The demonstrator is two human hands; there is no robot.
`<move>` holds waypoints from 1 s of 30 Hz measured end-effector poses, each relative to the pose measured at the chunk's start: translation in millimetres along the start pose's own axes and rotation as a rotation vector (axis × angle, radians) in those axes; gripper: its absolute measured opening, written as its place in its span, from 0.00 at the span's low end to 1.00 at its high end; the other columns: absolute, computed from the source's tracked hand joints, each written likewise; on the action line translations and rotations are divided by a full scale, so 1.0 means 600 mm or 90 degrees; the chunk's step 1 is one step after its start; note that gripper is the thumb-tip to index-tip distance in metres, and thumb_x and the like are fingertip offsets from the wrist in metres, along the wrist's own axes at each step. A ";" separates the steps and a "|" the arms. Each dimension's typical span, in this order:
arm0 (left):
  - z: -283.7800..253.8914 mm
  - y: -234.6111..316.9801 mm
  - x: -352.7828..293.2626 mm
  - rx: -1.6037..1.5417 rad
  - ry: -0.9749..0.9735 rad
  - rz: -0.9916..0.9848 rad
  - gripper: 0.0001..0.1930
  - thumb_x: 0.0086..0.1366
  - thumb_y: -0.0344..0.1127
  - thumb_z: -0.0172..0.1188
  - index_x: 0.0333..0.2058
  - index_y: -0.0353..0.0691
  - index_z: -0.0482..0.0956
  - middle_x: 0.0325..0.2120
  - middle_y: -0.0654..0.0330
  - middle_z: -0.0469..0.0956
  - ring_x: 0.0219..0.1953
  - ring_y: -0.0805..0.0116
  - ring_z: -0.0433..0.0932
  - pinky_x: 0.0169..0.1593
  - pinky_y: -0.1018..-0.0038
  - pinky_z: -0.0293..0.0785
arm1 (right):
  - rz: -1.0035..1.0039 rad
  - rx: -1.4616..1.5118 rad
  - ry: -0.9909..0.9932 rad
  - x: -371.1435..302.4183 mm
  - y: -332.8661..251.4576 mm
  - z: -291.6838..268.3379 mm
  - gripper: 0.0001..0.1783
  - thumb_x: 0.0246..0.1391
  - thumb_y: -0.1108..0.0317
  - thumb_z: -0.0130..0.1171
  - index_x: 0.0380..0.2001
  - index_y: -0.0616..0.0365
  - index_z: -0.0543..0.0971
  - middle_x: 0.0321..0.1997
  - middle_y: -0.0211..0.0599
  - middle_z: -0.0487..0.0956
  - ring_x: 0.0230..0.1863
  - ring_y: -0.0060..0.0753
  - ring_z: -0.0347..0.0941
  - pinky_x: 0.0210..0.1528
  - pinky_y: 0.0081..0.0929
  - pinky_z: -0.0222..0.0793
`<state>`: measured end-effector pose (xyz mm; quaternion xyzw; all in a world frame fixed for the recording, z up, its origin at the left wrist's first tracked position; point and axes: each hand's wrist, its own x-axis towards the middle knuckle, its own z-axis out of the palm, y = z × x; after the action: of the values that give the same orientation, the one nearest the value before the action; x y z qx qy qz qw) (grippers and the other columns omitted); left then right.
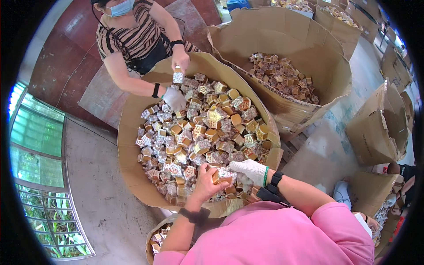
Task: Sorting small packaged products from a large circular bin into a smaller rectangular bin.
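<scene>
Head: carton [282, 35] beside heaped pieces [214, 116]

Your white glove [249, 170] is matt, rough-knit cloth; the piece [224, 176] beside it gleams in what looks like crinkled clear plastic (foil-bright in spots). The bin [130, 165] before you is smooth, matt brown cardboard, like the second bin [287, 28] at one o'clock. At six, your pink shirt [282, 234] is matt cloth.

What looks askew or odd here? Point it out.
The rim of the big carton at upper centre-right looks uneven rather than level, though the lens also bends edges. The right hand is gloved while the left hand is bare, a mismatch. Nothing else clearly stands out.
</scene>
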<state>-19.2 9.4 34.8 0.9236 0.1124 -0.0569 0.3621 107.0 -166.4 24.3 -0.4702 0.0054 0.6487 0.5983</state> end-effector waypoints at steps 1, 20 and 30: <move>0.007 -0.005 -0.004 -0.051 0.007 -0.027 0.33 0.41 0.53 0.67 0.41 0.36 0.71 0.49 0.45 0.57 0.52 0.48 0.60 0.56 0.62 0.56 | 0.000 -0.002 -0.002 -0.003 0.001 0.005 0.21 0.52 0.51 0.54 0.12 0.48 0.65 0.09 0.18 0.55 0.08 0.16 0.47 0.12 0.19 0.42; 0.057 -0.012 0.027 -0.855 0.041 -0.280 0.28 0.61 0.54 0.47 0.54 0.40 0.62 0.47 0.55 0.70 0.50 0.62 0.69 0.52 0.64 0.66 | -0.354 0.369 -0.224 0.007 -0.123 -0.040 0.16 0.56 0.56 0.48 0.18 0.51 0.66 0.14 0.22 0.65 0.14 0.17 0.61 0.21 0.23 0.63; 0.043 -0.008 0.072 -1.074 0.303 -0.449 0.30 0.58 0.65 0.44 0.46 0.47 0.68 0.41 0.58 0.72 0.41 0.57 0.71 0.43 0.52 0.67 | -0.031 -0.099 0.041 0.039 0.019 -0.015 0.19 0.51 0.49 0.55 0.27 0.56 0.72 0.18 0.26 0.70 0.13 0.23 0.66 0.14 0.21 0.62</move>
<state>20.6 2.2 4.8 0.2565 0.4601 0.1269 0.8405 107.1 -156.4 -1.5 -0.5359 -0.0367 0.6168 0.5753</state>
